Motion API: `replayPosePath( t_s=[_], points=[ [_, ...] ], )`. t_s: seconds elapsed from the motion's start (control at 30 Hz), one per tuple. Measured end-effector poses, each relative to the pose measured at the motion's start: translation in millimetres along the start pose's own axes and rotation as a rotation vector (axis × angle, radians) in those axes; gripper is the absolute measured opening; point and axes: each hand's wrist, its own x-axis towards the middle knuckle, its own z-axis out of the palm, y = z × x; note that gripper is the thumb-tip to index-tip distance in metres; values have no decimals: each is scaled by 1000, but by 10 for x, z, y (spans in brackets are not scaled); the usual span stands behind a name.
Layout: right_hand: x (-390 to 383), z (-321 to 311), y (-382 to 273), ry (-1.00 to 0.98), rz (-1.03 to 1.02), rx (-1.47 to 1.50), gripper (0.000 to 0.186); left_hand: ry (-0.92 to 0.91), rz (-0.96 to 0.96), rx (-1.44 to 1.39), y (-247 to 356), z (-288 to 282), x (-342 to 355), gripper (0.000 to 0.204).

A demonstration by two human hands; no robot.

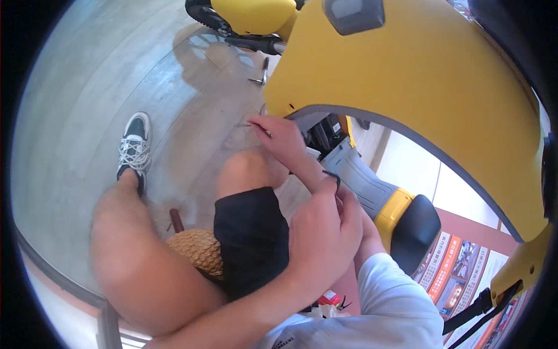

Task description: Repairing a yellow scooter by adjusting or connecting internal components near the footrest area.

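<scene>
My left hand (322, 235) is closed around my right forearm, just below a black wristband (332, 179). My right hand (282, 138) is held above my bent knee, its fingers pinched together. A thin, metallic-looking sliver shows at its fingertips, too small to name. Close beside that hand is the grey-edged rim of a large yellow scooter panel (401, 70). Behind the hand, dark parts (326, 132) show within the scooter's frame, partly hidden by my wrist. The scooter's grey footboard (360, 180) and black seat (415, 232) lie to the right of my arms.
On the floor beyond my right hand lies a hammer-like tool (265, 71) with a dark handle. A tyre (206, 16) and yellow fender (253, 14) stand at the far edge. Under my legs is a woven stool seat (197, 250). Printed posters (459, 273) are at the right.
</scene>
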Motion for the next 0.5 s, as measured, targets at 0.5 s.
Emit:
replayPosePath(
  t_s=[0.5],
  points=[
    [-946, -627, 375, 200, 519, -87, 20, 426, -287, 65, -1611, 771, 890, 28]
  ],
)
